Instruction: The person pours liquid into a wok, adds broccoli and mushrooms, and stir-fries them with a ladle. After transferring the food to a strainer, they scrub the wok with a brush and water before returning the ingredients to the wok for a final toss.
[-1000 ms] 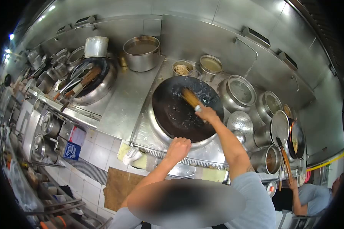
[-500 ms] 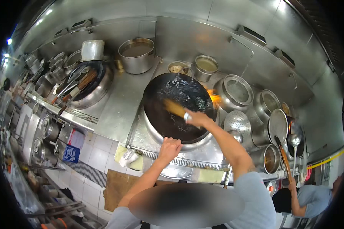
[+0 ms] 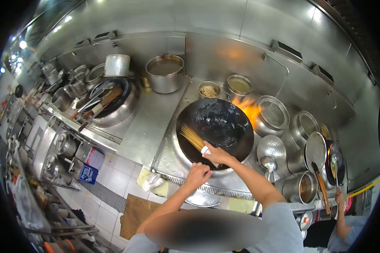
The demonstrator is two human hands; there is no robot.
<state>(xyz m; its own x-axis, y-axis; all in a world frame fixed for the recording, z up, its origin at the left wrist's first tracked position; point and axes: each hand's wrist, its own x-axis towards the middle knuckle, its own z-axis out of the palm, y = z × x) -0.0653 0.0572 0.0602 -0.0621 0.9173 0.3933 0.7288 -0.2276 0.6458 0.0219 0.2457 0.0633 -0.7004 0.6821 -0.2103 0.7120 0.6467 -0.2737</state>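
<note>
A large black wok (image 3: 230, 126) sits on the burner in front of me, its inside wet and shiny. My right hand (image 3: 217, 155) grips a bamboo wok brush (image 3: 191, 137) by its white-banded end. The bristles spread over the left, near side of the wok's inner wall. At the near rim, my left hand (image 3: 199, 174) is closed on the wok's edge; the exact part under its fingers is hidden. Orange flame (image 3: 248, 110) rises behind the wok on its right.
Behind the wok stand a bowl of food (image 3: 209, 90) and a pot of liquid (image 3: 239, 84). A perforated skimmer (image 3: 271, 147) and ladle (image 3: 269, 162) lie to the right. Another wok (image 3: 114, 114) on the left holds utensils. A co-worker's hand (image 3: 339, 196) holds a ladle far right.
The brush has moved to the left, near side of the wok. The flame has grown larger. My view has shifted, and the co-worker's ladle has dipped into their wok.
</note>
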